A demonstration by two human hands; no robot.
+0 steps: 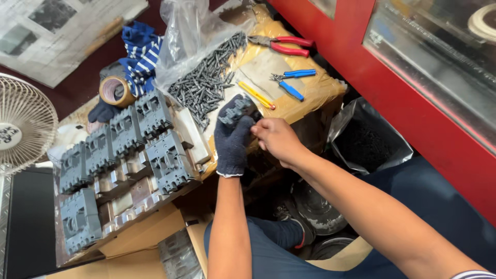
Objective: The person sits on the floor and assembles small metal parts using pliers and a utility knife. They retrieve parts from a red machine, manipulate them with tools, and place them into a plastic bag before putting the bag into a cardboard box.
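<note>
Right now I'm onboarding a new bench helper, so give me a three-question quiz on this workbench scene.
1. True or false: the left hand wears a dark knit glove and holds a grey moulded part.
2. Which tool lies nearest the pile of dark screws? A) yellow-handled tool B) red-handled pliers C) blue-handled pliers
3. Fill in: the right hand is ____, with no glove.

Key: 1 true; 2 A; 3 bare.
</note>
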